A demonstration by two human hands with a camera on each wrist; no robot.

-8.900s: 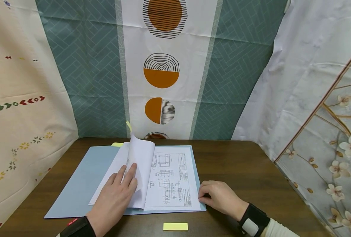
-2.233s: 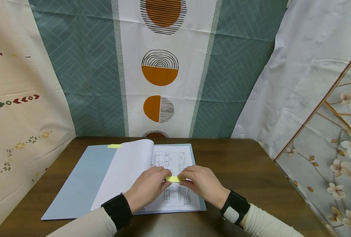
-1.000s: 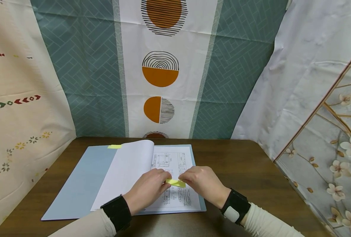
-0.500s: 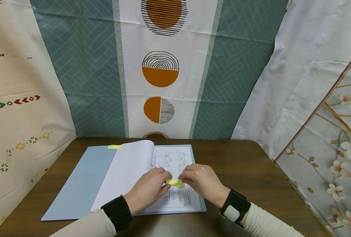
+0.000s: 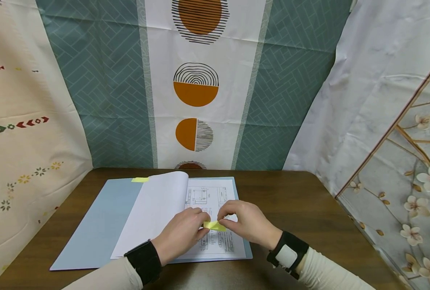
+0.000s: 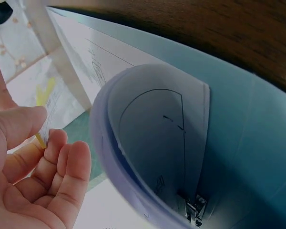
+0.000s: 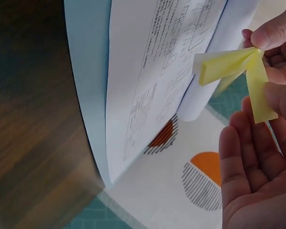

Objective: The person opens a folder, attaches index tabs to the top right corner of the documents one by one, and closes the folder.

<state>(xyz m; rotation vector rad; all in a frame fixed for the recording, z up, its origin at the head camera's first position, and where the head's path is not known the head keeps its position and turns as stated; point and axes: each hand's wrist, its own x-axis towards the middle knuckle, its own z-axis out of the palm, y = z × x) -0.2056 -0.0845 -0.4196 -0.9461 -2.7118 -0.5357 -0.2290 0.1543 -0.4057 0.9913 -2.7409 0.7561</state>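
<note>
My left hand pinches one end of a small pad of yellow sticky notes above the open folder. From the right, my right hand pinches a yellow strip by its end. In the right wrist view the strip bends away from the pad, still joined near the left thumb. Below both hands lies a printed technical drawing in the light blue folder. Its turned-over white pages curl to the left.
A yellow sticky tab sticks out at the top edge of the turned pages. A metal fastener shows at the folder's inner fold. The folder rests on a dark wooden table, with patterned cloths behind.
Earlier the pad lay at the table's front while my left hand turned pages. Since then both hands took it over the drawing; lately the right hand has shifted slightly, its wrist turning.
</note>
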